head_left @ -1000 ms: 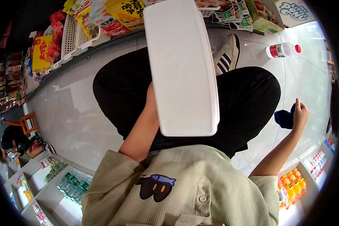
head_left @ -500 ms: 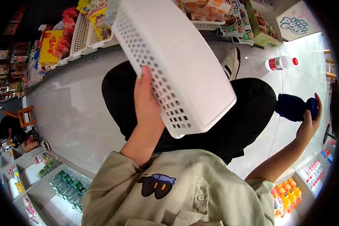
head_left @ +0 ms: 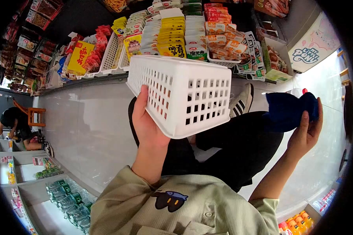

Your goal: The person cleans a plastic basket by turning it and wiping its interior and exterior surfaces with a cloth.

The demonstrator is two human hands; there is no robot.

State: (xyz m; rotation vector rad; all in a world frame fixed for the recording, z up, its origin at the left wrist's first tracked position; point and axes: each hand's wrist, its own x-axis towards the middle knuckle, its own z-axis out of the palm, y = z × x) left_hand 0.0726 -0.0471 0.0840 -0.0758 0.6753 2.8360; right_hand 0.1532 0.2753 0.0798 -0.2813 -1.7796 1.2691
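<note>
My left hand (head_left: 149, 123) is closed around the long side of a white plastic basket (head_left: 208, 102) with square holes. The basket hangs over my lap, its holed end towards me and its solid base turned upward. Off to the right, my right hand (head_left: 308, 129) grips a dark blue cloth (head_left: 284, 111), bunched between thumb and fingers. The cloth is apart from the basket. Behind it, a bottle shows only in part, with its red cap (head_left: 304, 91) visible.
Snack packets (head_left: 171, 35) fill baskets on the shelf ahead, beside a yellow box (head_left: 80, 58). Green-labelled water bottles (head_left: 68, 201) stand in a low shelf at lower left, orange drinks (head_left: 300, 223) at lower right. Another person (head_left: 15, 123) crouches far left near a wooden stool (head_left: 36, 116).
My left hand has turned the basket so its holed end faces me instead of its base, and lowered it from the shelf. My right hand has brought the cloth left, nearer my knee.
</note>
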